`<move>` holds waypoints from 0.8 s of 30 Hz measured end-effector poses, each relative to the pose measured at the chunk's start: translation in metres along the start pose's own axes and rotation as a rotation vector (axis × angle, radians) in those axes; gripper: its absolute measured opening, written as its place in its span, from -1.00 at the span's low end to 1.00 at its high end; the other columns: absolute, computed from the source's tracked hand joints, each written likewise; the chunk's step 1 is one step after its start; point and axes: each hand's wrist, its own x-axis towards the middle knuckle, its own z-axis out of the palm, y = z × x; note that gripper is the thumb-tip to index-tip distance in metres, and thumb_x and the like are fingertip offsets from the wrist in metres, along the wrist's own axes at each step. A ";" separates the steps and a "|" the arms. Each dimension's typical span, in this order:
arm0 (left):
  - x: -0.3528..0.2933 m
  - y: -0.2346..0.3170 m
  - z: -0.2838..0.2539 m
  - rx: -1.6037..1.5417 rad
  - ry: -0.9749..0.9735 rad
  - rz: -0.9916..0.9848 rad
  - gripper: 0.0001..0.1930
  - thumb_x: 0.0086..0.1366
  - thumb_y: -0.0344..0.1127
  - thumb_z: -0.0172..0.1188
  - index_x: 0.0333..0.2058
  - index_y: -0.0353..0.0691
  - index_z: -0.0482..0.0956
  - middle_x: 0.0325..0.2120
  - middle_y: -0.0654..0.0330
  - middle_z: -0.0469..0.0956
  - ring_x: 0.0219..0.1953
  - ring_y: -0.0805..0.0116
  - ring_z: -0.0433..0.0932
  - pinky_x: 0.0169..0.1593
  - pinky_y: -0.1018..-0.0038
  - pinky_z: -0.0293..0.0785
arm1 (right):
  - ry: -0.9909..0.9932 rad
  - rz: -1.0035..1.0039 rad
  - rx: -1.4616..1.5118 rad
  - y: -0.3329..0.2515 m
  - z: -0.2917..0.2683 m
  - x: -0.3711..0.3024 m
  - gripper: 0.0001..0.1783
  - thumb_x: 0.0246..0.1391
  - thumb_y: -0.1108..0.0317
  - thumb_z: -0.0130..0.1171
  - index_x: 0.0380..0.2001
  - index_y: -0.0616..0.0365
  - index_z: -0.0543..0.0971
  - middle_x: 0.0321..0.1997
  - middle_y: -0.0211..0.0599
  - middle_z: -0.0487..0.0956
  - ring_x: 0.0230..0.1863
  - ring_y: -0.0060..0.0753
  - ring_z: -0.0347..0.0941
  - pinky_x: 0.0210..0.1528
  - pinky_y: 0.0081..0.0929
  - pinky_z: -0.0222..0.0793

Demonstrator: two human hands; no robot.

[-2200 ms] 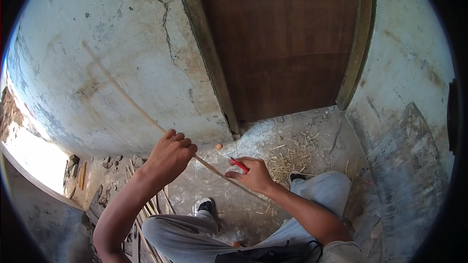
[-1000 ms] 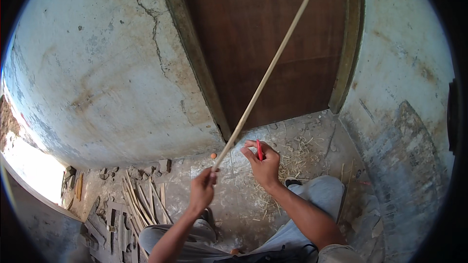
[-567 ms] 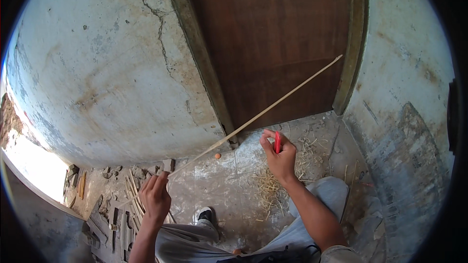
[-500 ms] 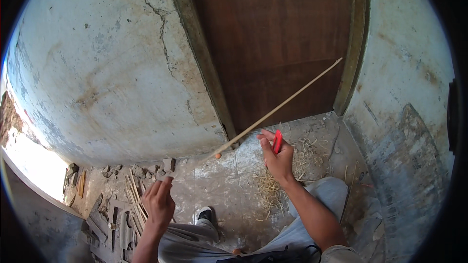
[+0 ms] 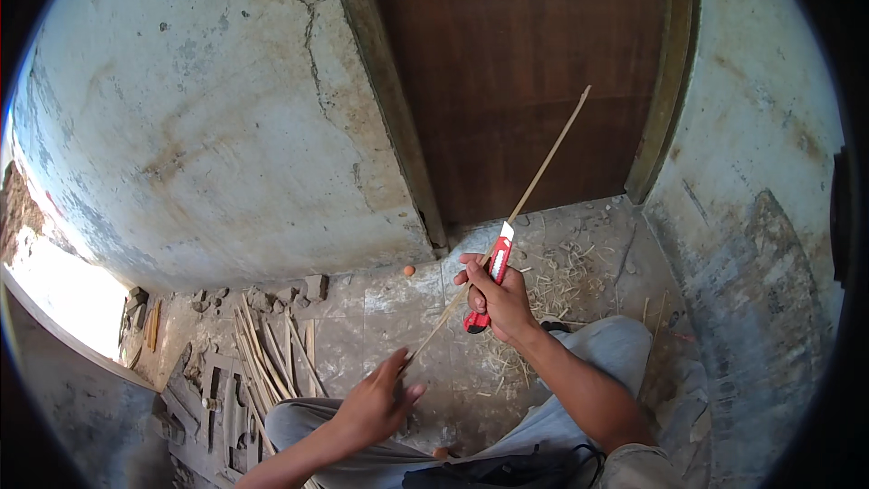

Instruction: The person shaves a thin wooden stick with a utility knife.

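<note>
My right hand (image 5: 500, 299) is closed around a red utility knife (image 5: 498, 264), its pale blade pointing up and away from me. Between the same fingers runs a long thin bamboo strip (image 5: 548, 163), slanting from lower left to upper right in front of the door. At the strip's lower end is my left hand (image 5: 376, 403), its fingertips by the tip and its thumb apart. Whether those fingers touch the strip is hard to see.
Several split bamboo strips (image 5: 258, 358) lie on the floor at left, near rubble (image 5: 317, 287). Pale shavings (image 5: 566, 281) litter the floor by my right knee. A small orange ball (image 5: 409, 270) rests near the wall. Ahead stands a brown door (image 5: 507, 63).
My left hand has come right and down to the strip's lower end. The strip has swung steeper, its far tip moving left. My right hand has turned the knife so its full length shows.
</note>
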 end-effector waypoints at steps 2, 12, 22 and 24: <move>0.034 0.000 0.013 -0.061 -0.017 -0.060 -0.54 0.41 -0.21 0.08 0.15 -0.38 0.29 -0.24 -0.17 0.58 -0.17 -0.16 0.60 -0.11 0.14 0.51 | 0.003 0.015 -0.054 0.002 0.001 -0.002 -0.71 0.34 0.30 0.10 -0.04 0.32 0.47 -0.32 -0.24 0.58 -0.64 -0.79 0.23 -0.60 -0.72 0.17; 0.070 -0.034 0.047 -0.727 -0.205 -0.445 -0.72 0.51 -0.25 -0.11 0.05 -0.28 0.38 -0.52 0.30 0.47 -0.61 0.61 0.36 -0.56 0.60 0.24 | -0.021 -0.274 -1.143 0.016 -0.025 -0.004 -0.56 0.33 0.26 0.03 0.09 0.43 0.44 -0.27 0.03 0.58 -0.42 -0.17 0.50 -0.33 -0.25 0.40; 0.052 -0.078 0.078 -0.796 0.048 -0.254 -0.71 0.52 -0.24 -0.10 -0.02 -0.33 0.46 -0.59 0.32 0.38 -0.60 0.56 0.32 -0.48 0.54 0.28 | -0.197 -0.401 -1.374 0.045 -0.009 -0.035 -0.63 0.27 0.23 0.11 0.00 0.29 0.57 -0.35 0.02 0.62 -0.41 0.11 0.56 -0.36 -0.17 0.48; 0.050 -0.079 0.076 -0.622 0.112 -0.279 -0.70 0.51 -0.24 -0.09 -0.06 -0.36 0.50 -0.62 0.26 0.39 -0.59 0.50 0.35 -0.45 0.46 0.32 | -0.205 -0.438 -1.360 0.049 -0.008 -0.037 -0.63 0.25 0.22 0.14 -0.03 0.27 0.59 -0.40 -0.01 0.62 -0.45 0.06 0.57 -0.41 -0.20 0.48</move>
